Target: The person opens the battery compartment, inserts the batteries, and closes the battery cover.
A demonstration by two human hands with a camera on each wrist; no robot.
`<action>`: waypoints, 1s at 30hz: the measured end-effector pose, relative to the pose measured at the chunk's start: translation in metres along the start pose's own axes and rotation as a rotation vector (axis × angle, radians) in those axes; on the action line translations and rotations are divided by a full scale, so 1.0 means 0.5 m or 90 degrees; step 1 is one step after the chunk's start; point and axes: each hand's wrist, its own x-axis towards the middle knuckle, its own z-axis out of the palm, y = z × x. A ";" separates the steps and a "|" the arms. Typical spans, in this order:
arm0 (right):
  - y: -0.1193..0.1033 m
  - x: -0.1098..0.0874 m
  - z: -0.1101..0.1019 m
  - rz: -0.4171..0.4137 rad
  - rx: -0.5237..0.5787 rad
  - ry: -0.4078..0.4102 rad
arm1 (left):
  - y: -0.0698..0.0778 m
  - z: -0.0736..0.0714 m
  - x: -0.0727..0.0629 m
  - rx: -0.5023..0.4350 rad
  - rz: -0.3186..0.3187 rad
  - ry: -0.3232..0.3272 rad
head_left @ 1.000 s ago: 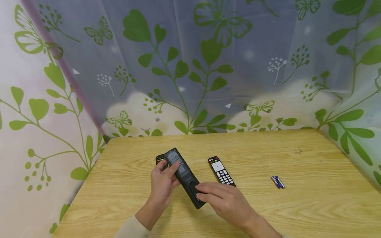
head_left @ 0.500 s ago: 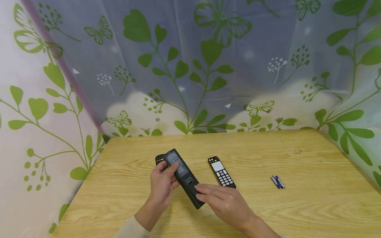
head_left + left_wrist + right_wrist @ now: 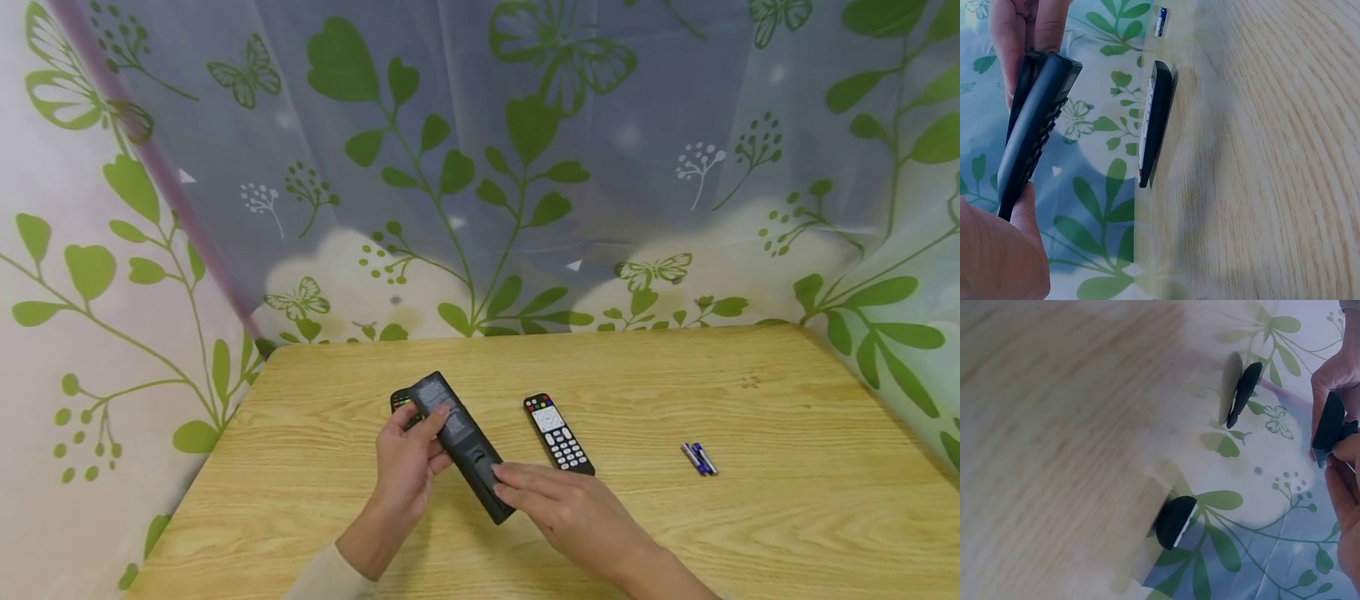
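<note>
A black remote control [image 3: 453,433] is held back side up over the table, tilted, its label and battery end showing. My left hand [image 3: 405,462] grips its upper part, thumb on the back. At the lower end my right hand [image 3: 573,508] pinches the thin black battery cover [image 3: 1018,100]. In the left wrist view this cover stands at a slight angle to the remote's back, with a narrow gap between them. The right wrist view catches both hands only at its right edge, around the remote [image 3: 1330,425].
Another remote with white keys [image 3: 558,437] lies face up to the right. A further dark remote [image 3: 400,400] lies partly hidden behind my left hand. Blue-and-silver batteries [image 3: 699,459] lie together farther right. Patterned curtain [image 3: 480,167] stands behind the wooden table [image 3: 787,517].
The battery cover looks closer to the remote's back than a second ago. My right hand has dropped slightly, uncovering the lower end of the white-keyed remote. The left hand keeps its hold.
</note>
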 end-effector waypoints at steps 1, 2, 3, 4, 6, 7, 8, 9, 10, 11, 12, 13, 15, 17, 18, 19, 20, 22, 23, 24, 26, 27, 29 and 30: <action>0.000 -0.001 -0.002 0.002 0.003 -0.009 | 0.000 0.000 0.000 0.000 -0.001 0.000; -0.001 -0.001 -0.003 0.002 0.005 -0.016 | 0.000 0.000 0.000 -0.002 -0.001 0.001; -0.002 -0.001 -0.005 0.005 0.009 -0.024 | 0.000 0.000 0.000 -0.004 -0.002 0.001; -0.002 -0.002 -0.007 0.005 0.012 -0.032 | 0.001 0.000 0.000 -0.005 -0.003 0.002; -0.003 -0.002 -0.009 0.012 0.021 -0.048 | 0.002 0.000 -0.001 -0.007 -0.005 0.003; -0.004 -0.002 -0.010 0.013 0.024 -0.054 | 0.003 0.000 -0.001 -0.008 -0.008 0.005; -0.005 -0.003 -0.011 0.020 0.030 -0.060 | 0.003 -0.001 -0.002 -0.009 -0.009 0.004; -0.005 -0.003 -0.011 0.027 0.034 -0.066 | 0.003 -0.001 -0.002 -0.008 -0.010 0.003; -0.006 -0.003 -0.012 0.033 0.039 -0.068 | 0.004 0.000 -0.003 -0.006 -0.012 0.004; -0.005 -0.004 -0.012 0.036 0.042 -0.067 | 0.004 0.000 -0.003 -0.005 -0.013 0.002; -0.005 -0.004 -0.011 0.033 0.042 -0.062 | 0.004 0.000 -0.003 -0.004 -0.013 -0.001; -0.005 -0.004 -0.012 0.032 0.044 -0.057 | 0.004 0.000 -0.004 -0.004 -0.013 -0.003; -0.003 -0.004 -0.012 0.025 0.048 -0.039 | 0.004 0.001 -0.004 -0.002 -0.014 -0.005; -0.002 -0.003 -0.013 0.021 0.058 -0.021 | 0.005 0.002 -0.004 -0.003 -0.013 -0.007; -0.002 -0.002 -0.013 0.024 0.067 -0.013 | 0.005 0.002 -0.004 -0.004 -0.012 -0.008; -0.002 -0.001 -0.013 0.031 0.078 -0.005 | 0.005 0.002 -0.003 -0.005 -0.010 -0.007; -0.003 0.000 -0.014 0.044 0.092 0.002 | 0.005 0.002 -0.003 -0.007 -0.009 -0.007; -0.005 0.002 -0.013 0.071 0.113 0.015 | 0.005 0.003 -0.003 -0.010 -0.004 -0.009; -0.006 0.004 -0.012 0.084 0.119 0.024 | 0.005 0.003 -0.003 -0.010 -0.003 -0.009; -0.007 0.007 -0.012 0.093 0.122 0.033 | 0.004 0.003 -0.003 -0.008 -0.001 -0.010; -0.007 0.013 -0.010 0.100 0.119 0.049 | 0.003 0.003 -0.003 -0.005 0.005 -0.012; -0.007 0.016 -0.010 0.096 0.117 0.057 | 0.001 0.004 -0.004 -0.002 0.008 -0.012; -0.006 0.023 -0.008 0.080 0.103 0.068 | -0.002 0.003 -0.005 0.005 0.013 -0.012; -0.006 0.027 -0.007 0.070 0.095 0.071 | -0.004 0.003 -0.005 0.008 0.013 -0.012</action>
